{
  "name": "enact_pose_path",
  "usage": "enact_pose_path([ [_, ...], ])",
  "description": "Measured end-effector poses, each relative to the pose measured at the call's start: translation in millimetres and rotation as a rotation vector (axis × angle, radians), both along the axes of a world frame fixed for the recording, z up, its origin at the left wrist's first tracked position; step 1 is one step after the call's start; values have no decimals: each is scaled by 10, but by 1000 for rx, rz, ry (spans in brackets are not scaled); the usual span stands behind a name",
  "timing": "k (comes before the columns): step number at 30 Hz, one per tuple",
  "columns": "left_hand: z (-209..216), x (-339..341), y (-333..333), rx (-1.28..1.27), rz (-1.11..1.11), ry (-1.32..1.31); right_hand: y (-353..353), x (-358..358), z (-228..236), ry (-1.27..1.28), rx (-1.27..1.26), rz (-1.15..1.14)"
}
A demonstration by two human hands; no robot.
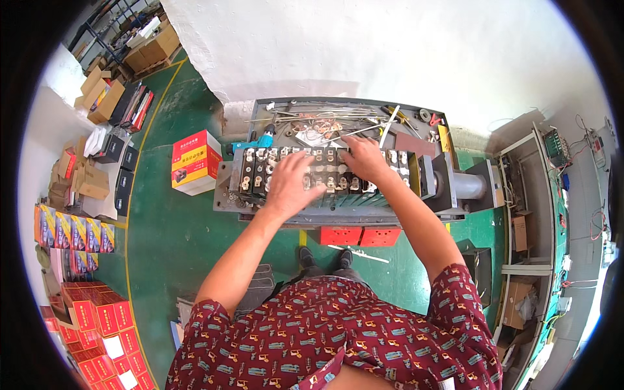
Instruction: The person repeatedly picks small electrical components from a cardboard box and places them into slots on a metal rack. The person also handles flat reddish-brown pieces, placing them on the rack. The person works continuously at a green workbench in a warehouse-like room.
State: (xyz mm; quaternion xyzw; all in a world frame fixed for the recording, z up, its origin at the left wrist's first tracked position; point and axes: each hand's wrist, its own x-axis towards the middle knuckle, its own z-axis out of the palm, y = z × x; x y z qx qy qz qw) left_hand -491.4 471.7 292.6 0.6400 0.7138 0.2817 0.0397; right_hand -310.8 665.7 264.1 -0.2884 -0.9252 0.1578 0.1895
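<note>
A long row of dark battery cells (260,170) with pale metal terminals on top lies in a grey metal clamping frame (224,188) on the workbench. My left hand (290,186) is over the left-middle part of the row, back up, with its fingers spread. Further right, my right hand (365,158) is at the far edge of the cells, its fingers stretched toward the left. No held thing shows in either hand. Whether the fingertips touch the terminals cannot be told, and both hands hide part of the row.
Behind the cells lie thin metal rods (325,108), a turquoise power tool (262,140), and a yellow-handled tool (400,113). The frame's thick cylinder (469,186) is at the right. A red and yellow carton (195,161) stands left of the bench, and red crates (380,236) sit below it.
</note>
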Motion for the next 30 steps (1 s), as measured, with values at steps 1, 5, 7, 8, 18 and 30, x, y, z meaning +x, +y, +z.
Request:
enact_pose_path([
  [1,-18,74,44,-74,-39,53,-10,-62,-60,-34,-2,-3],
  [5,-303,247,195,-206,-54,155,-36,-239,-121,-247,-21,26],
  [7,-369,277,233,-237,-73,193,-1,-227,-215,-288,26,47],
  [8,-398,276,237,-234,-80,211,24,-215,-254,-279,39,51],
  [18,-175,158,172,-105,-80,-7,-21,-94,-211,-96,35,52],
  [30,17,-975,221,-439,144,-245,-1507,-861,-98,180,36,575],
])
